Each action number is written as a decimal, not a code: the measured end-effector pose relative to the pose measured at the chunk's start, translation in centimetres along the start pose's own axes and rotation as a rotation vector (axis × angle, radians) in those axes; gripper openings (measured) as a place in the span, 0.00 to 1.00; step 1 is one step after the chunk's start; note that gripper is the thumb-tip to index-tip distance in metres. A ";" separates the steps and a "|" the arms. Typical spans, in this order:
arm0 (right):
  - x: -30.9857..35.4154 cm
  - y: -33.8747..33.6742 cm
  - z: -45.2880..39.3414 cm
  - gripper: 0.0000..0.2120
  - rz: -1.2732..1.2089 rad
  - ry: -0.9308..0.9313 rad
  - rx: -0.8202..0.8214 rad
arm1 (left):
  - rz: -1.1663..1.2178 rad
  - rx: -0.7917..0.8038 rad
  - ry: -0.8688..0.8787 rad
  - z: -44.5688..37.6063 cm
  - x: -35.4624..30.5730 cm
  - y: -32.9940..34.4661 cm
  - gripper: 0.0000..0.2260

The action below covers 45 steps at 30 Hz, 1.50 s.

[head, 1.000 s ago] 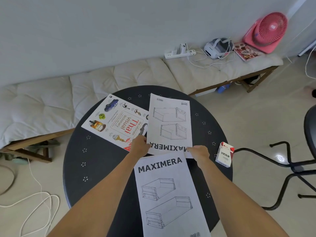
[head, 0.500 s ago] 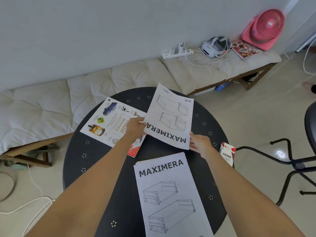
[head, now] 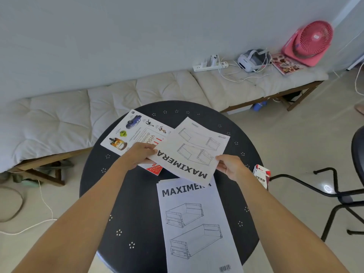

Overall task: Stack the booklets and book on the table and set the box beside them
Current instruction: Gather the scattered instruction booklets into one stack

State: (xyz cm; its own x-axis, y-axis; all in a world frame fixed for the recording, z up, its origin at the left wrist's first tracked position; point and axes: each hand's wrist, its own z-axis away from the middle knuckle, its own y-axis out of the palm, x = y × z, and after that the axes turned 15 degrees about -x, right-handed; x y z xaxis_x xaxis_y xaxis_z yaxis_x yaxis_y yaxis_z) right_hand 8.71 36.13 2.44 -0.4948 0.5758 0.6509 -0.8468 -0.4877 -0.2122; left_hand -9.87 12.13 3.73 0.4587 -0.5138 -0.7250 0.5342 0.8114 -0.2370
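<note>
A white MAXIMERA booklet (head: 194, 148) is lifted and tilted above the round black table (head: 137, 203). My left hand (head: 138, 155) grips its near left corner and my right hand (head: 229, 166) grips its near right corner. It overlaps a picture dictionary book (head: 134, 133) lying at the table's far left. A second MAXIMERA booklet (head: 195, 223) lies flat at the table's near side, its top edge under the lifted one. A small red and white box (head: 262, 175) stands at the table's right edge, just beyond my right wrist.
A cushioned bench (head: 118, 99) runs along the wall behind the table, carrying a power strip (head: 209, 65), a headset (head: 251, 60), a magazine (head: 286, 64) and a pink fan (head: 311, 42). A black chair (head: 338, 192) stands to the right. Cables (head: 35, 221) lie on the floor left.
Both hands have lifted the far booklet off the table and swung it leftward, so it now overlaps the dictionary book and the near booklet's top edge.
</note>
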 end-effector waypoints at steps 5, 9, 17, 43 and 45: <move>-2.6 1.2 2.1 0.10 -0.094 0.038 -0.052 | 0.527 -0.170 -0.140 3.0 4.1 1.7 0.13; -4.8 2.4 4.5 0.10 -0.176 0.094 -0.049 | 0.719 -0.176 -0.180 6.7 7.0 4.0 0.12; -8.5 3.2 7.8 0.14 -0.182 0.159 -0.004 | 0.636 -0.205 -0.090 10.7 9.6 6.0 0.15; -13.4 -5.9 8.2 0.09 0.055 0.102 0.158 | 0.712 -0.506 -0.287 11.5 13.8 4.6 0.04; -13.9 -6.0 8.7 0.11 0.067 0.105 0.193 | 0.670 -0.482 -0.269 12.1 14.0 6.2 0.08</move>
State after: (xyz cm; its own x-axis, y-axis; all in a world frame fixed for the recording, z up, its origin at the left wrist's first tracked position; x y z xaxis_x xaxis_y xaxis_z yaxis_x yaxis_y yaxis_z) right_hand 22.37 25.32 1.04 -0.5744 0.5984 0.5585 -0.7637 -0.6374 -0.1025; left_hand 8.42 6.60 -0.04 0.7537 0.1158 -0.6469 -0.2401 0.9648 -0.1071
